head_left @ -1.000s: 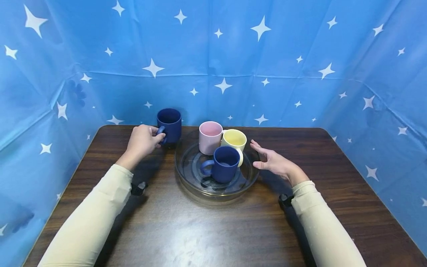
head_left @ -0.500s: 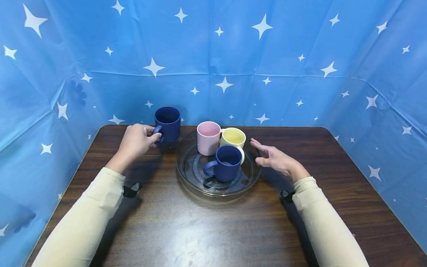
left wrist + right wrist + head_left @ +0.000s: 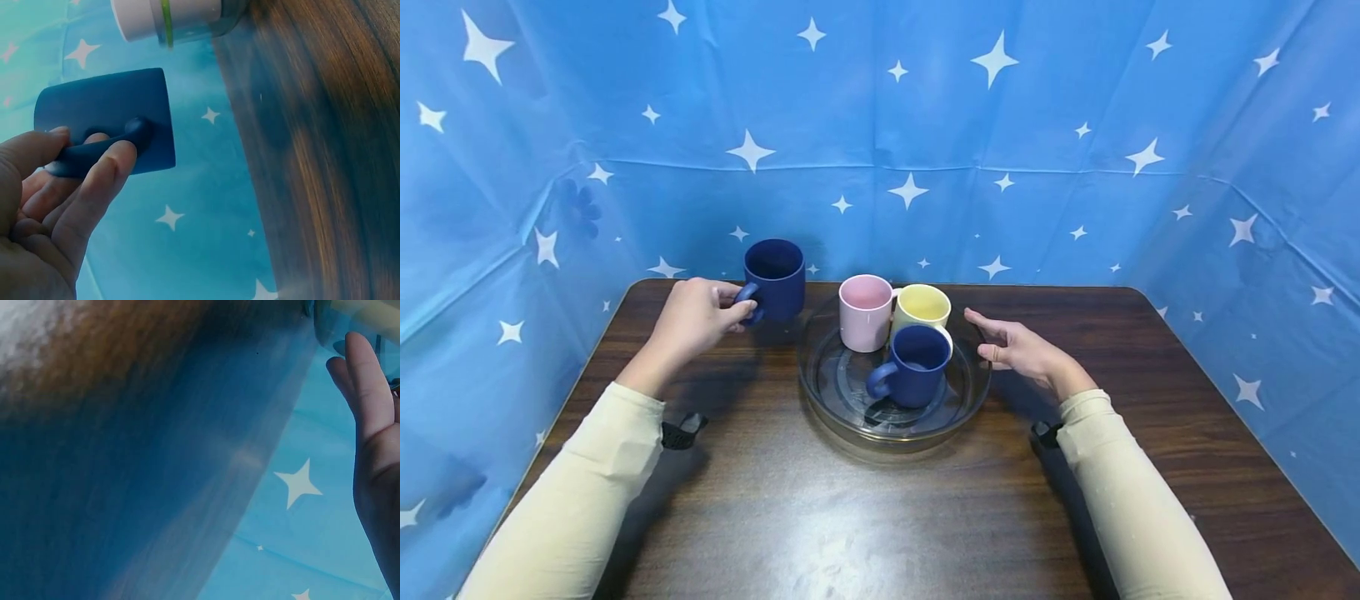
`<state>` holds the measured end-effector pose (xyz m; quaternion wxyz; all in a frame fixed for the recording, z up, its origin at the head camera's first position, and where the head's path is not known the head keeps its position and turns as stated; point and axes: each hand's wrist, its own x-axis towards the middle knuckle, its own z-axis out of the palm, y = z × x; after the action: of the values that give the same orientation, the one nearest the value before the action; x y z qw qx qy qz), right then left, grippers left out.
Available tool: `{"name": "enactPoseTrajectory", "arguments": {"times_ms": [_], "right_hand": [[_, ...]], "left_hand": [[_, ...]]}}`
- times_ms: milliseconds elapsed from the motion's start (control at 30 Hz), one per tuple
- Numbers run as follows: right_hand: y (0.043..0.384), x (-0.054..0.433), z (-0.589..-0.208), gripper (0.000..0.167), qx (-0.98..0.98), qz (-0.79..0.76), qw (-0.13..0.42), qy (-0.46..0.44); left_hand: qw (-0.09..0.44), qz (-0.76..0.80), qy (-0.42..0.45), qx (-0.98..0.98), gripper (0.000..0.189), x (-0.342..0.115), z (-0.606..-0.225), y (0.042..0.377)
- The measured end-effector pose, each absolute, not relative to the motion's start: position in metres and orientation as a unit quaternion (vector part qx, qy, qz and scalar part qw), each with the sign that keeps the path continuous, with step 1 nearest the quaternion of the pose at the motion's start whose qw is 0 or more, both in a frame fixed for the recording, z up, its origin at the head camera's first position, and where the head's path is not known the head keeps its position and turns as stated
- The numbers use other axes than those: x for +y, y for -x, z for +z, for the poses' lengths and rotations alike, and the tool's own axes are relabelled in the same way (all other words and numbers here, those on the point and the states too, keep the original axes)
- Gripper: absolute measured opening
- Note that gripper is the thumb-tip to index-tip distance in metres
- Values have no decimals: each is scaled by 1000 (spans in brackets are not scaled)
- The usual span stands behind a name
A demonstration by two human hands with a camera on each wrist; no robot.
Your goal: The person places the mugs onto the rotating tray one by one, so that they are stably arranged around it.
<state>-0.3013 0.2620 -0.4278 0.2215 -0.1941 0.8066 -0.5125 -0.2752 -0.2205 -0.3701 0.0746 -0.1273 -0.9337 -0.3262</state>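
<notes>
At the back left, my left hand [image 3: 696, 317] pinches the handle of a dark blue mug [image 3: 778, 287]. In the left wrist view, thumb and fingers wrap that mug's handle [image 3: 100, 150]. My right hand [image 3: 1022, 354] is at the right rim of a clear glass bowl [image 3: 880, 435], fingers mostly straight and thumb extended at the edge. Inside the bowl stand a pink mug [image 3: 863, 321], a yellow mug [image 3: 922, 302] and a second dark blue mug [image 3: 917, 371]. The front blue mug partly hides the yellow one. Only part of the right hand shows in the right wrist view.
The dark wooden table [image 3: 850, 517] carries the bowl near its middle. A blue curtain [image 3: 880, 100] with white stars stands right behind and along both sides. The held mug is close to the curtain at the table's back edge.
My left hand has drawn the held blue mug slightly left. In the bowl, the pink mug has shifted left and the blue mug right. My right hand has moved slightly at the rim.
</notes>
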Motion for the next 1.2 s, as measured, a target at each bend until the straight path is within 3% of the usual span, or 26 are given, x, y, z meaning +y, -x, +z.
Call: {"name": "enactPoseTrajectory", "arguments": {"times_ms": [267, 600, 933, 1200], "right_hand": [[305, 262, -427, 63, 814, -508, 212, 183], [299, 258, -427, 61, 847, -486, 136, 168], [270, 260, -413, 94, 889, -374, 155, 214], [263, 253, -417, 93, 900, -354, 155, 205]], "left_hand": [[61, -334, 122, -933, 30, -225, -364, 267], [62, -327, 114, -936, 30, -230, -362, 265], [63, -325, 118, -936, 29, -232, -358, 261], [58, -327, 121, -936, 29, -234, -359, 259]]}}
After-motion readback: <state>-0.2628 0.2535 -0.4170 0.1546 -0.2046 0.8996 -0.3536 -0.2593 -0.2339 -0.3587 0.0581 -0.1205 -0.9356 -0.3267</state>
